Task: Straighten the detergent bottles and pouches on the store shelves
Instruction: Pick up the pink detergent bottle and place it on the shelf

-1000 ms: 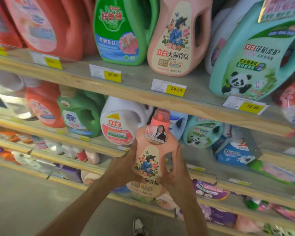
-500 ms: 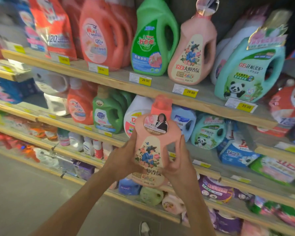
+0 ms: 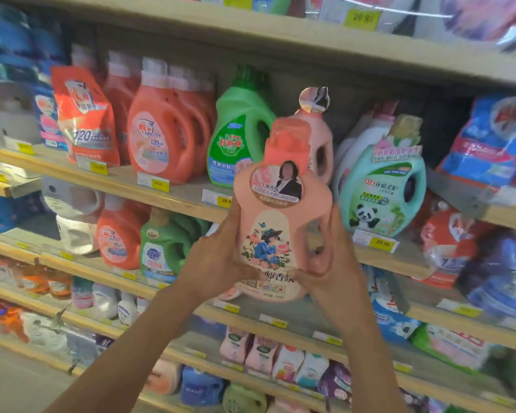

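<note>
Holding a pink bottle up before the shelves

Gripping the pink detergent bottle [image 3: 276, 225] with both hands, we are keeping it upright in the air in front of the shelving, not resting on any board. Our left hand [image 3: 218, 259] is wrapping the bottle's lower left side, thumb lying across the front label. Our right hand [image 3: 329, 269] is clamping the lower right side at the handle, thumb pressing on the label from the other side. The two hands are apart from each other, the bottle's body between them.

We are noting the bottle's orange cap [image 3: 289, 138] pointing up, a round sticker below the neck, and a flower-and-figure label facing us.

Behind the held bottle, on the middle shelf [image 3: 173, 192], we are seeing a second pink bottle [image 3: 319, 144] of the same kind standing upright, partly hidden. Just to its left a green bottle [image 3: 239, 135] is standing; to its right a teal panda bottle [image 3: 382, 189] is standing with a yellow price tag [image 3: 382, 242] below it. Further left a row of orange bottles [image 3: 158, 135] is lining the same shelf, and a red pouch [image 3: 84, 114] is standing beside them.

Lower boards are carrying more bottles and pouches, some lying on their sides; blur is keeping us from reading their labels
</note>
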A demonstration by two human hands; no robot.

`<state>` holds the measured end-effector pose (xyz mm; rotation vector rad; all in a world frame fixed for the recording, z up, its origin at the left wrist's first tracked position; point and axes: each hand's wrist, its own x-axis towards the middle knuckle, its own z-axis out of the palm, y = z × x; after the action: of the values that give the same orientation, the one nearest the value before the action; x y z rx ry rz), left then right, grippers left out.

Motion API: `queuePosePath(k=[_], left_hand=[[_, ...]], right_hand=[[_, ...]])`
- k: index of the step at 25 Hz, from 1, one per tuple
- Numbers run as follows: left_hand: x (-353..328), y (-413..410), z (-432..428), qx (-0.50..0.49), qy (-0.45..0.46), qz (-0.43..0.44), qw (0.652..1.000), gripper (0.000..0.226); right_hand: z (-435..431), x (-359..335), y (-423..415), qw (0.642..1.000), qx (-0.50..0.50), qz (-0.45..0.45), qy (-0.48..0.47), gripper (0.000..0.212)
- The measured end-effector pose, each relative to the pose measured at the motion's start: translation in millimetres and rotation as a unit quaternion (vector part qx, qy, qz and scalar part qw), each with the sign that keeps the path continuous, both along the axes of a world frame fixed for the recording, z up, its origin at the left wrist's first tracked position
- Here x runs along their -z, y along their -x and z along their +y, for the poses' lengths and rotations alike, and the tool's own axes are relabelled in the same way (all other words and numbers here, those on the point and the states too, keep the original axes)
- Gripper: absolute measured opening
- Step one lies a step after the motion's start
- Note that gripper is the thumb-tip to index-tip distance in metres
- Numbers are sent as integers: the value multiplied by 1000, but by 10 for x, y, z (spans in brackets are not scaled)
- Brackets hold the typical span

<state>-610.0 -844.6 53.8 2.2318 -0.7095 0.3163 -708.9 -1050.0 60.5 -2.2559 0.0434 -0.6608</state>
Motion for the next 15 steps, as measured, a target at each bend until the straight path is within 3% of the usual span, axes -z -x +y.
queuePosePath(k=[5, 15], left_hand=[[-340, -338, -379, -27, 12, -61, 998, 146], [-798, -940, -851, -55, 75, -142, 985, 124]], right_hand=[[-344, -395, -300, 999, -4, -52, 15, 140], [-820, -732, -981, 989, 10, -138, 47, 140]])
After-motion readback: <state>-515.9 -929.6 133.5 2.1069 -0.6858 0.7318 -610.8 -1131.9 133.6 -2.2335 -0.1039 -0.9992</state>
